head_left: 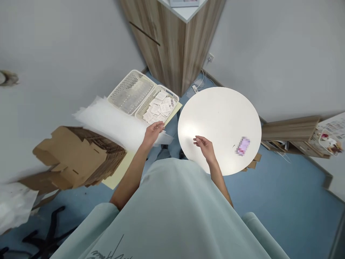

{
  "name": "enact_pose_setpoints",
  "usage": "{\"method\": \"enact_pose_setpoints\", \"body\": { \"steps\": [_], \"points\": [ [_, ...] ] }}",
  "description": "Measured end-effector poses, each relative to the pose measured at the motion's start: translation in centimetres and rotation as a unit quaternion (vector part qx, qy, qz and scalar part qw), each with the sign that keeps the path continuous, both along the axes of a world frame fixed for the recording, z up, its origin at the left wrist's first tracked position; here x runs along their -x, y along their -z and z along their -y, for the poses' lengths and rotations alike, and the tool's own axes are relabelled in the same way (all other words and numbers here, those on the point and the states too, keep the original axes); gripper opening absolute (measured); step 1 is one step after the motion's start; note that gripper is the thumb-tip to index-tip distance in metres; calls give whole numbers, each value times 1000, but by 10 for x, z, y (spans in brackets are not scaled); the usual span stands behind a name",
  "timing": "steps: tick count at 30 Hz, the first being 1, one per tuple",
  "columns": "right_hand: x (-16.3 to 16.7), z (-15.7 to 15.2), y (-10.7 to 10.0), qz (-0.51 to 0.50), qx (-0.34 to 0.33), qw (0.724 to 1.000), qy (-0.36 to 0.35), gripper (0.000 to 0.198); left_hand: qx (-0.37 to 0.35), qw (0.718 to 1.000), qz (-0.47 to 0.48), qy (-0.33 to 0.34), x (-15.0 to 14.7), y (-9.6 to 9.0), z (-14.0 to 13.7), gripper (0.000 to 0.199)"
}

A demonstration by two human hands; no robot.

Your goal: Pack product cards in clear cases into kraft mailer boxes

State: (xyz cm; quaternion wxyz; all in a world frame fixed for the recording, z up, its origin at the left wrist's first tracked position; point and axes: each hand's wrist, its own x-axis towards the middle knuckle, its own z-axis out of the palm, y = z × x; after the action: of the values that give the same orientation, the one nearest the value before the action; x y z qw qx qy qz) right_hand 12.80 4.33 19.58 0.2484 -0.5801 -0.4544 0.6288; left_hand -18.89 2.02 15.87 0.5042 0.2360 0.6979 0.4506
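The tabletop (215,115) and packets (159,108) are white, cardboard (78,154) brown, cabinet (171,54) wood-grained.

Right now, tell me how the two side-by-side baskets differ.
The right basket holds a heap of white packets; no such heap shows in the left basket. The left basket looks larger in the picture than the right basket. The right basket is nearer the person's left hand, while the left basket lies farther off. Both are pale, with rounded corners and rows of holes in their walls.
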Motion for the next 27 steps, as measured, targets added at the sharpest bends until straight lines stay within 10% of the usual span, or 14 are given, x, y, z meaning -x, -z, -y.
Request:
{"method": "enact_pose_setpoints", "body": {
  "steps": [9, 15, 20, 27],
  "points": [
    [57, 23, -28, 44, -13, 992, 120, 59, 10, 982, -152, 115, 79, 50, -133, 53],
    [89, 51, -34, 75, -1, 977, 202, 64, 22, 912, -313, 264, 93, 79, -204, 66],
    [101, 80, -38, 93, 10, 957, 273, 64, 62, 831, -392, 390, 91, 91, -225, 58],
    [108, 90, -44, 94, 21, 946, 311, 65, 67, 811, -420, 402, 93, 87, -212, 49]
  ]
}}
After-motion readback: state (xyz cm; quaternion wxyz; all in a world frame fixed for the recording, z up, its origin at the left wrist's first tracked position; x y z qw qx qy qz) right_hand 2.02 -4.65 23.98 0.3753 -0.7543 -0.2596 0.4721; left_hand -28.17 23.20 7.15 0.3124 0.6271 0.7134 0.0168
